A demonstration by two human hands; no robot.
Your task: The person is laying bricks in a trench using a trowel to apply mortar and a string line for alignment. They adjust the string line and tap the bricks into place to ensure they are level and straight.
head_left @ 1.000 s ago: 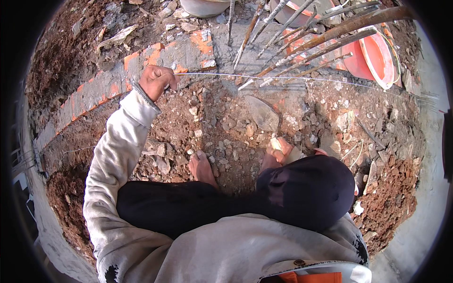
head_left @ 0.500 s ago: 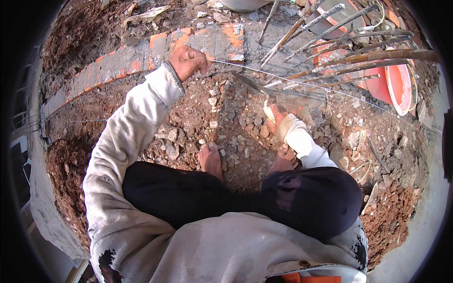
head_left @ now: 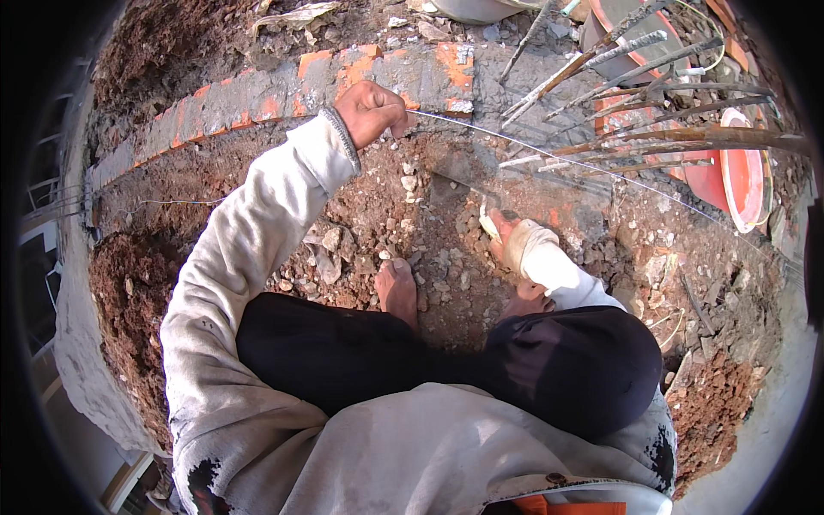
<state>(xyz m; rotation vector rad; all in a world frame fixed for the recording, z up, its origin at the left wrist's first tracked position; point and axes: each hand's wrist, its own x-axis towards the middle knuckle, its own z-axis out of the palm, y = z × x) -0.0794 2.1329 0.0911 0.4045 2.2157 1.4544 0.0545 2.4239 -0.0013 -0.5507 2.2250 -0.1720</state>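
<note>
My left hand [head_left: 373, 113] is closed in a pinch on a thin white string [head_left: 549, 153]. The string runs taut from my fingers to the right, past the steel bars, and its fainter left part lies beyond my sleeve. Lower and to the right, my right hand [head_left: 506, 230] is wrapped round the pale handle of a trowel [head_left: 487, 219]. Its dark blade points up and left, low over the soil, and is hard to make out against the ground. Just beyond my left hand lies a row of mortar-smeared orange bricks [head_left: 283, 94].
Several rusty steel bars [head_left: 627, 86] jut out at the upper right. Near them lie a red bucket [head_left: 738, 172] on its side and another tilted container [head_left: 639, 39]. A grey basin [head_left: 481, 9] shows at the top edge. Stones and loose soil surround my bare feet [head_left: 396, 287].
The whole view has shifted, so the ground appears further right and lower. My right hand and the trowel have come a little nearer to me; the left hand keeps its pinch on the string.
</note>
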